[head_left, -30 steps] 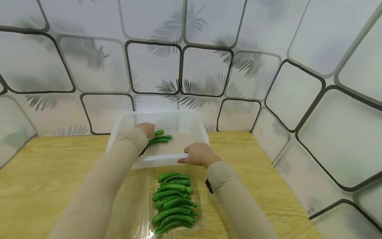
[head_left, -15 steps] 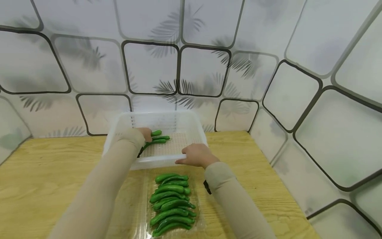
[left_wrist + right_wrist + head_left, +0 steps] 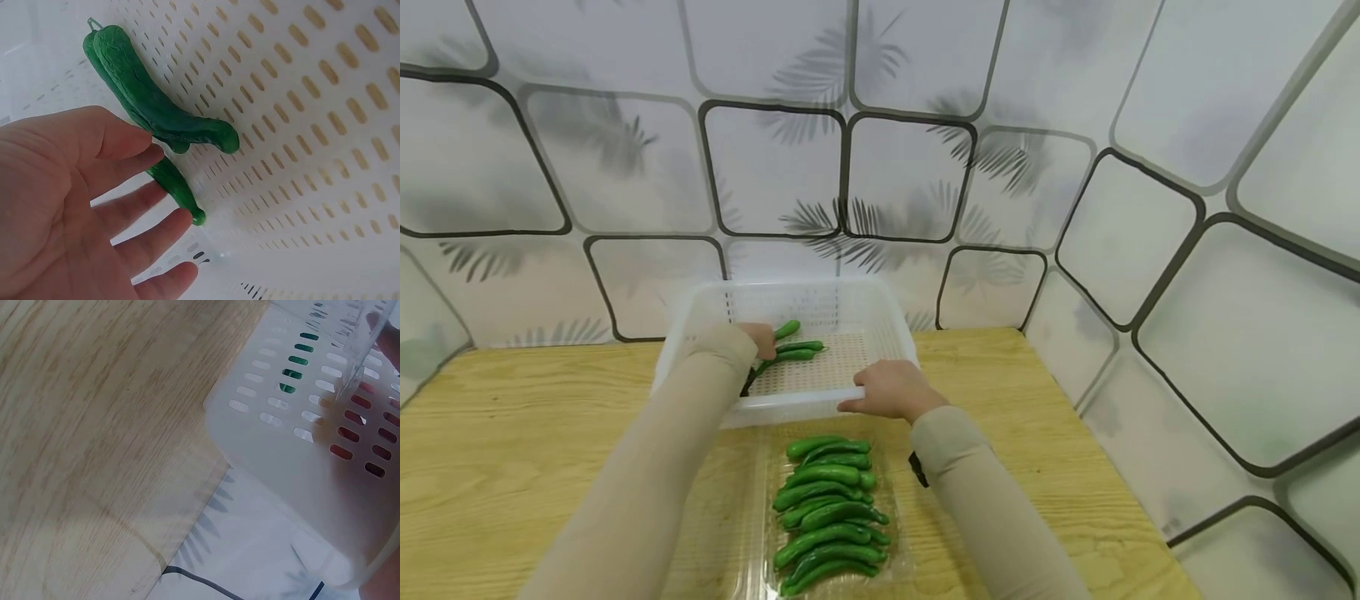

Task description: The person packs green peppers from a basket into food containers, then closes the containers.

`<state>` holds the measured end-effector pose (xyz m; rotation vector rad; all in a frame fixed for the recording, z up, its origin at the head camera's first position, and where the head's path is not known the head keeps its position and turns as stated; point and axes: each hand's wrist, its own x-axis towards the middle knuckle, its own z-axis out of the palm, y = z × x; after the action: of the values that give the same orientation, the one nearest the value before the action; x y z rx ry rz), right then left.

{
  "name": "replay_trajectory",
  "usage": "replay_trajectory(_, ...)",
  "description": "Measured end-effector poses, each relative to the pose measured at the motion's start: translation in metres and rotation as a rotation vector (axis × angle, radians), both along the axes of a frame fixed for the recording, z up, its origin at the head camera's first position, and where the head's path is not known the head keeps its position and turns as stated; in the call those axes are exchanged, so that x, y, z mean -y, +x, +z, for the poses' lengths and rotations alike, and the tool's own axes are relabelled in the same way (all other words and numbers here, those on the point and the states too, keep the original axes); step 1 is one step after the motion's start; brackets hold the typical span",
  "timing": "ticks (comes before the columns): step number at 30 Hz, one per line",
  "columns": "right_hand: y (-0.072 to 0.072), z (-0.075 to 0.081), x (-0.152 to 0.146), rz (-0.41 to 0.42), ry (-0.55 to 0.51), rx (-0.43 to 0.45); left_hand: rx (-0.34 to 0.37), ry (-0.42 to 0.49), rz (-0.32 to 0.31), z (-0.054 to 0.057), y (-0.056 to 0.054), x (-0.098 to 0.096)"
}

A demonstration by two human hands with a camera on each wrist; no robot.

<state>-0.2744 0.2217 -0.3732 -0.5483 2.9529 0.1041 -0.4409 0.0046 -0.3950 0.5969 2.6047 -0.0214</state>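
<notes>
A white perforated plastic basket stands at the back of the table. My left hand reaches into its left side and pinches one long green pepper, whose far end points up to the right. In the left wrist view thumb and forefinger meet over that pepper's near end, while the other fingers are spread. Two more long green peppers lie together on the basket floor. My right hand grips the basket's front rim near the right corner. Its fingers show through the wall holes in the right wrist view.
In front of the basket, several green peppers lie in a stacked row in a clear plastic tray. A patterned wall rises behind the wooden table, and another stands at the right.
The pinched pepper has tilted, its far end swinging upward, as my left hand shifted slightly left. My right hand keeps its grip on the rim. The whole view has drifted a little.
</notes>
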Motion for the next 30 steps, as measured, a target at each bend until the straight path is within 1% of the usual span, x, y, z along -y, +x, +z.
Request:
replay_trajectory(4, 0.0, 0.001, -0.001, -0.006, 0.003, 0.013, 0.004, 0.024, 0.019, 0.004, 0.003, 0.001)
replay_trajectory(8, 0.0, -0.001, 0.001, -0.002, 0.005, 0.005, 0.011, 0.034, 0.024, 0.004, 0.007, 0.005)
replay_trajectory(10, 0.0, -0.002, 0.001, 0.0, 0.005, -0.002, 0.018, 0.041, 0.041, 0.005, 0.009, 0.006)
replay_trajectory(13, 0.0, -0.002, 0.001, 0.001, 0.01, -0.005, 0.011, 0.048, 0.042, 0.007, 0.012, 0.006)
replay_trajectory(16, 0.001, -0.001, 0.001, -0.002, 0.014, -0.005, -0.028, 0.075, 0.033, 0.01, 0.014, 0.005)
replay_trajectory(21, 0.001, 0.0, 0.0, -0.01, -0.004, -0.001, -0.123, 0.211, 0.025, 0.019, 0.016, 0.009)
replay_trajectory(22, 0.001, 0.0, 0.0, -0.011, -0.004, 0.002, -0.147, 0.235, 0.014, 0.022, 0.016, 0.011)
replay_trajectory(27, 0.002, 0.001, 0.0, -0.017, 0.0, 0.009, -0.25, 0.295, -0.043, 0.038, 0.022, 0.019)
replay_trajectory(30, 0.002, 0.002, 0.0, -0.01, 0.002, 0.016, -0.268, 0.309, -0.032, 0.046, 0.025, 0.026)
